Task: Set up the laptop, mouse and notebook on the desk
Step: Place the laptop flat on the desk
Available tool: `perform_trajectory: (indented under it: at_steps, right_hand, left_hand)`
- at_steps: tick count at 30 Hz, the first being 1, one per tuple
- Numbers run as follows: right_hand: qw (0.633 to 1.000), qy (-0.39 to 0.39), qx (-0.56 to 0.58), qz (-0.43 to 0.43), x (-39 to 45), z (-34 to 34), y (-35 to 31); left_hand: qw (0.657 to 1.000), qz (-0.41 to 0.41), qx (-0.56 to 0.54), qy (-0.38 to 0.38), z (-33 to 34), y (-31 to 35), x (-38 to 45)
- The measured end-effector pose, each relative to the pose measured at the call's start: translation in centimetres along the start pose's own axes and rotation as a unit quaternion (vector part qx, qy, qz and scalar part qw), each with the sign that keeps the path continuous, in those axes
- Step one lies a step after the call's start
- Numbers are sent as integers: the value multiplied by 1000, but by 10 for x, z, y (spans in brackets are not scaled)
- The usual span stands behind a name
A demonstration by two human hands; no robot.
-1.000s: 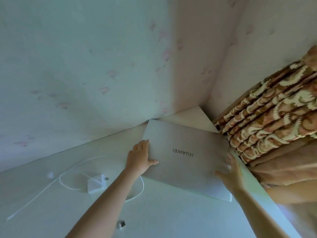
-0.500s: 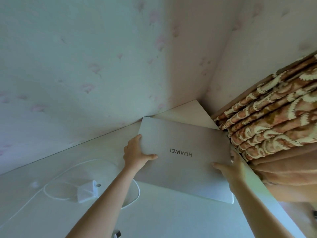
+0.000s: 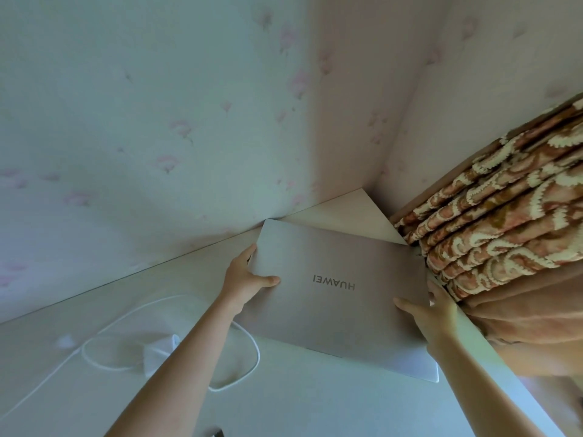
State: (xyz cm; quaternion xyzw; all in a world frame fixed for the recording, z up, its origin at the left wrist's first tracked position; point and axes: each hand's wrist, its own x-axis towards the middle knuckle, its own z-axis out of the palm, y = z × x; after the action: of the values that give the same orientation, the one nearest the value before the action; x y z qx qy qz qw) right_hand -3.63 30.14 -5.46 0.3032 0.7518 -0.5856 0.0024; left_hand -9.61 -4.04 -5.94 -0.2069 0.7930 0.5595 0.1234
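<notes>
Closed Huawei laptop (image 3: 340, 291) held over a white table (image 3: 315, 405).
Left hand (image 3: 244, 277) and right hand (image 3: 432, 313) each clamp a side edge at centre frame, thumbs on the lid.

Laptop (image 3: 340, 294) sits at the desk's (image 3: 315, 405) two-o'clock corner, curtain (image 3: 504, 222) at its three o'clock; charger (image 3: 159, 353) and looped cable (image 3: 252, 348) lie at its eight o'clock.
</notes>
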Motion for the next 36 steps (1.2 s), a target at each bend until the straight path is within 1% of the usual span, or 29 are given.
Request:
perform_trajectory:
  at_steps: [2, 4, 9, 12, 16, 23, 28, 31, 36]
  right_hand:
    - [1000, 5, 19, -1, -2, -1, -2]
    - [1000, 4, 20, -8, -5, -1, -4]
    - [998, 13, 55, -25, -22, -3, -16]
    - [995, -15, 76, -57, -38, -6, -33]
    - [992, -57, 61, -98, -60, -3, -51]
    - [981, -100, 65, -155, -102, 6, -90]
    - [972, -101, 69, -199, -116, 4, -122]
    - [973, -83, 46, -209, -120, -6, -133]
    - [975, -57, 51, -210, -133, -29, -155]
  left_hand:
    - [1000, 13, 10, 0, -3, -5, 3]
    - [1000, 18, 6, 2, -8, 7, -7]
    - [993, 27, -114, 9, -29, 27, -27]
    - [990, 48, -136, 12, -50, 27, -39]
    - [985, 70, -153, 26, -78, 27, -63]
    - [969, 98, -209, 86, -128, 43, -111]
    - [955, 125, -235, 128, -138, 62, -129]
    - [952, 145, -237, 127, -137, 74, -139]
    - [945, 150, -265, 118, -133, 86, -169]
